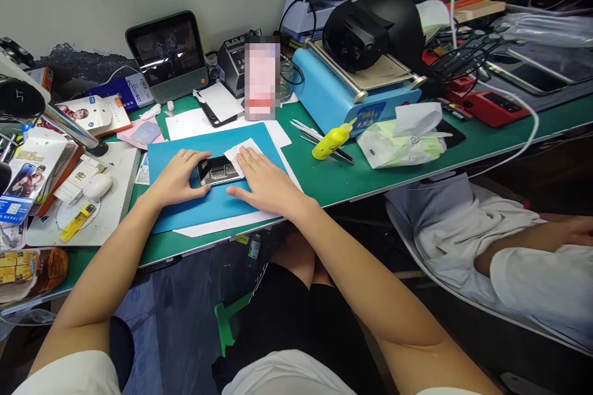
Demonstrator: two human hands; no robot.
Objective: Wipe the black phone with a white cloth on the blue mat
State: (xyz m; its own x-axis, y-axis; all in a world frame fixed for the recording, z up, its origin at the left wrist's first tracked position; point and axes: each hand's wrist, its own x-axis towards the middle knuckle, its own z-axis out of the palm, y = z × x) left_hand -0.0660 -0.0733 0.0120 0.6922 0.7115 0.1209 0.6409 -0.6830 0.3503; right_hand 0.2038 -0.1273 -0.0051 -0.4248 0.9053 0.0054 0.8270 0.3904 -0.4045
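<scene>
A smartphone (217, 171) lies on the blue mat (185, 210), its dark glossy face up and reflecting light. My left hand (180, 178) holds the phone's left end, thumb at the near edge and fingers at the far edge. Over the right end, my right hand (262, 179) presses a folded white tissue (235, 157) against the glass. Its fingers lie close together on the tissue, with the thumb apart near the phone's lower edge. The fingers and tissue hide that end of the phone.
Right of the mat are a yellow squeeze bottle (331, 142), tweezers (343, 154), a tissue pack (403, 139) and a blue machine (324, 89). A display (167, 52) stands behind. A metal stand (88, 136) rises at left. Another person (523, 265) sits at right.
</scene>
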